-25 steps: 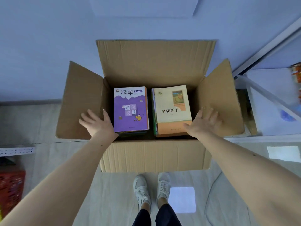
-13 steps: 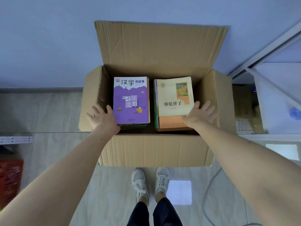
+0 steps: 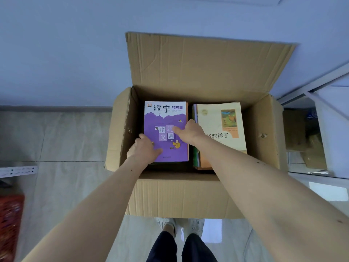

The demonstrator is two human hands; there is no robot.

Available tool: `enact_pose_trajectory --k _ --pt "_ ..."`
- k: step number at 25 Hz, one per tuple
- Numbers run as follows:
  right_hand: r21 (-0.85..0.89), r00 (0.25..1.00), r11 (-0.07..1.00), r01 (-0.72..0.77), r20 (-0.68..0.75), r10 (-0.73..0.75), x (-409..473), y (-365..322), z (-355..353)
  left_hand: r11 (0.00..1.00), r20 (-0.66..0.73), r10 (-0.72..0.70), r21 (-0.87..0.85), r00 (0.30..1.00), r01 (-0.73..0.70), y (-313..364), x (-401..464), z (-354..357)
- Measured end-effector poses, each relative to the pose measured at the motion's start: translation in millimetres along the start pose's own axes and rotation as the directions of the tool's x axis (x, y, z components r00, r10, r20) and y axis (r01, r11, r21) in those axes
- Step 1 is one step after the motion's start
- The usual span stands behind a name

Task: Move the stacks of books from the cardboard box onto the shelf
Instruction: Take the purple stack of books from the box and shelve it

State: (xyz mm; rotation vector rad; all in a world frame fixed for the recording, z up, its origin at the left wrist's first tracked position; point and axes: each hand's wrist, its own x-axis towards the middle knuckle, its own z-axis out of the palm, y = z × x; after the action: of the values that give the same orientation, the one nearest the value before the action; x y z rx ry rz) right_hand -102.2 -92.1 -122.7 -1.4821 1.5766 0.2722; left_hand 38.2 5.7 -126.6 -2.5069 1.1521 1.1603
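An open cardboard box [image 3: 179, 195] stands on the floor in front of me, flaps up. Inside lie two stacks of books side by side: a left stack topped by a purple book [image 3: 166, 114] and a right stack topped by a beige book [image 3: 217, 121]. My left hand [image 3: 144, 148] grips the purple stack's left edge, thumb on the cover and fingers down its side. My right hand [image 3: 188, 131] grips its right edge, thumb on the cover and fingers down in the gap between the stacks. The white shelf [image 3: 332, 129] stands to the right of the box.
A red plastic crate [image 3: 11, 224] sits at the lower left, with a white power strip [image 3: 17, 171] behind it. My shoes [image 3: 179, 225] are just in front of the box. Brown cardboard [image 3: 309, 148] lies low in the shelf. A pale wall rises behind the box.
Both hands left the side flaps, which swung upright, and moved inward into the box. They now hold the two sides of the purple-topped stack. The view came closer to the box.
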Motion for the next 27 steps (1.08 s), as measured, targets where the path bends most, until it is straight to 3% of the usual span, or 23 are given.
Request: enact_pose_trajectory --k 4,9,14,18,23,27 --pt "0.164 0.994 0.982 -0.098 -0.040 0.105 25 -9 11 0.994 0.031 -0.031 -0.103 0.999 0.034 3 12 10" --pt "0.140 0.979 0.977 -0.163 -0.099 0.178 37 -7 13 0.983 0.026 -0.097 -0.152 0.995 0.100 12 14 13" --pt "0.182 0.969 0.960 -0.214 -0.081 0.232 43 6 7 0.872 0.202 -0.177 -0.422 0.963 0.249 10 14 19" --pt "0.296 0.950 0.914 -0.276 -0.058 0.306 37 10 0 0.681 0.383 -0.054 -0.661 0.922 0.315 9 0 21" --pt "0.518 0.954 0.809 -0.277 0.049 0.296 1 -7 -25 0.713 0.392 0.070 -0.662 0.917 0.229 12 -30 -13" --pt "0.506 0.986 0.855 -0.113 -0.052 0.161 -49 -54 -59 0.716 0.314 0.143 -0.687 0.938 0.121 6 -74 -67"
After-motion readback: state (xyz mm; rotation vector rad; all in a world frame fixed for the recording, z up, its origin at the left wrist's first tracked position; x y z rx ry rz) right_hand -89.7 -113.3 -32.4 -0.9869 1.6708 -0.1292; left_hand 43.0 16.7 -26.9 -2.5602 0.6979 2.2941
